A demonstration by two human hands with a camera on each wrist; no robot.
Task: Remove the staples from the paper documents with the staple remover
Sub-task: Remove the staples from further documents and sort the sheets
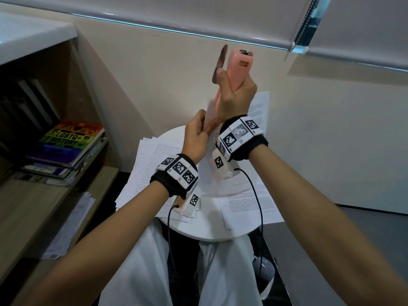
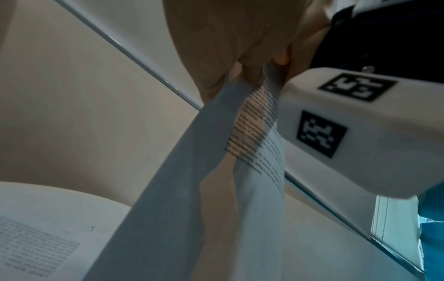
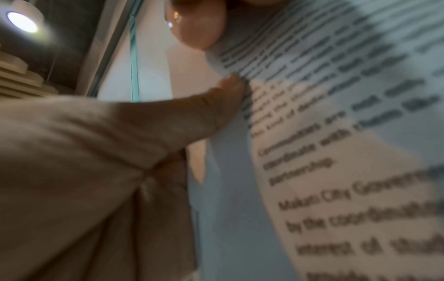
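My right hand (image 1: 234, 100) grips a pink staple remover (image 1: 239, 69) and holds it upright, high above the table. A dark metal blade (image 1: 219, 62) stands open from the tool on its left side. Just below, my left hand (image 1: 197, 135) pinches a stapled paper document (image 1: 209, 112) that hangs edge-on between both wrists. In the left wrist view the printed sheets (image 2: 259, 190) drop down from my left hand's fingers (image 2: 228, 47). In the right wrist view the right thumb (image 3: 223, 91) touches the document (image 3: 336, 133) under the tool's pink end (image 3: 199, 28). No staple can be made out.
A small round white table (image 1: 198, 230) sits over my lap, with a fanned pile of printed sheets (image 1: 150, 164) on its left and more pages (image 1: 249, 208) on its right. A wooden shelf with stacked books (image 1: 66, 146) stands at the left. Wall and window blind lie behind.
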